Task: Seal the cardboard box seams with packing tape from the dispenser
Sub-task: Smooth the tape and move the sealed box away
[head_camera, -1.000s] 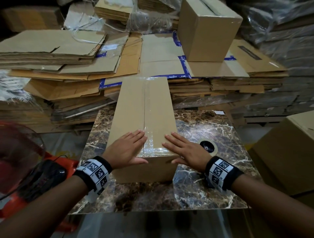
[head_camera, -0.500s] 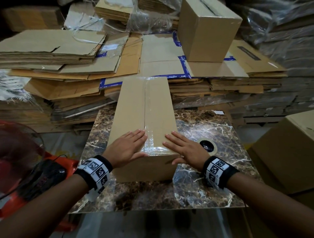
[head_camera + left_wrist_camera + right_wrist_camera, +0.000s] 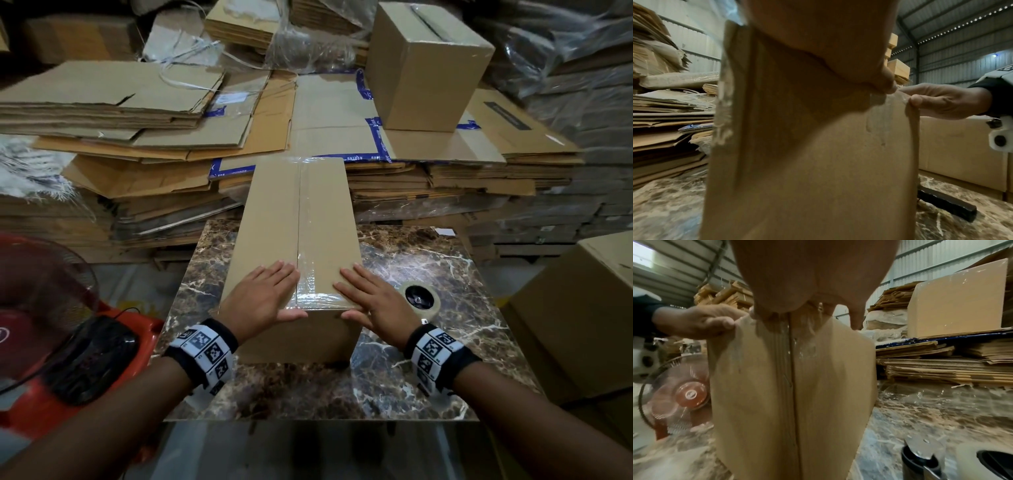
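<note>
A long cardboard box [image 3: 274, 212] lies on the marble table [image 3: 428, 370], its top seam covered by clear packing tape [image 3: 305, 274] that wrinkles over the near edge. My left hand [image 3: 263, 298] lies flat on the box top left of the seam, thumb over the near edge. My right hand [image 3: 373, 301] lies flat on the right side, fingers straight. The tape dispenser [image 3: 419, 300] with its roll sits on the table just right of my right hand. The left wrist view shows the box's near face [image 3: 818, 162] and the right hand [image 3: 941, 102] on its edge.
Stacks of flattened cardboard [image 3: 137, 144] fill the space behind the table, with an upright box [image 3: 421, 68] on top. A red fan [image 3: 44, 308] stands at the left. Another large box [image 3: 582, 308] sits at the right.
Both hands have slid slightly toward me along the box top and stay flat beside the tape. The box has not moved.
</note>
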Demonstrator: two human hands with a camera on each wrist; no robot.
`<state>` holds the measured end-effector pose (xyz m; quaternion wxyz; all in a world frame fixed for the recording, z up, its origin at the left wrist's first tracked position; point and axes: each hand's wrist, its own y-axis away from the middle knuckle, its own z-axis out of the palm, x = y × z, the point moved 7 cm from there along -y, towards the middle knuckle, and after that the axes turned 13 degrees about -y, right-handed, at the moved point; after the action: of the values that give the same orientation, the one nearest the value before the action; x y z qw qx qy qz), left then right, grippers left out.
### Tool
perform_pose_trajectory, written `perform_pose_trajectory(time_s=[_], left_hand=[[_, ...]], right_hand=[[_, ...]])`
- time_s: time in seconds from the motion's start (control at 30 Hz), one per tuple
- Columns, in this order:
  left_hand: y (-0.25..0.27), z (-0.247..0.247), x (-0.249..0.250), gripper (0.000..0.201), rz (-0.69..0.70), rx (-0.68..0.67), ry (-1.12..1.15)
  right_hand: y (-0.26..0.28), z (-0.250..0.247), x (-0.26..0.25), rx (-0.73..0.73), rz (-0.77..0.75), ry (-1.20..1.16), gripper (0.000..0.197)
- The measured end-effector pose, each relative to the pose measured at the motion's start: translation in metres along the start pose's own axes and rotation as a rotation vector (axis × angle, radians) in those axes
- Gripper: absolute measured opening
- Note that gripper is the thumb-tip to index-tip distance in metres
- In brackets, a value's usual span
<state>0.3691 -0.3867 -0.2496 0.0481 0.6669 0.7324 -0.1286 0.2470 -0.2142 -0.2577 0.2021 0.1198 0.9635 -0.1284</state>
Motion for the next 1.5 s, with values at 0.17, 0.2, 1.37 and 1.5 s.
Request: perform_pose_trajectory(time_s=[0.17,0.2,1.37,1.5], left_hand=[[0.011,0.011,0.009,0.109,-0.093,-0.088,-0.145],[0.013,0.012,0.009,0.109,-0.119,-0.079,-0.145],[0.058,0.022,0.015,0.091,-1.571,0.939,0.868],[0.046,0.027,0.047,0.087,-1.489,0.892,0.827]], right_hand=[[-0.009,-0.012,-0.019,0.014,0.127,-0.019,0.081],[-0.015,-0.014,-0.027,0.044,0.118,-0.021,0.083],[-0.051,0.017,-0.036,-0.001,0.087,0.105,0.050],[-0.052,0.013,-0.037,0.010,0.072,0.104,0.049]])
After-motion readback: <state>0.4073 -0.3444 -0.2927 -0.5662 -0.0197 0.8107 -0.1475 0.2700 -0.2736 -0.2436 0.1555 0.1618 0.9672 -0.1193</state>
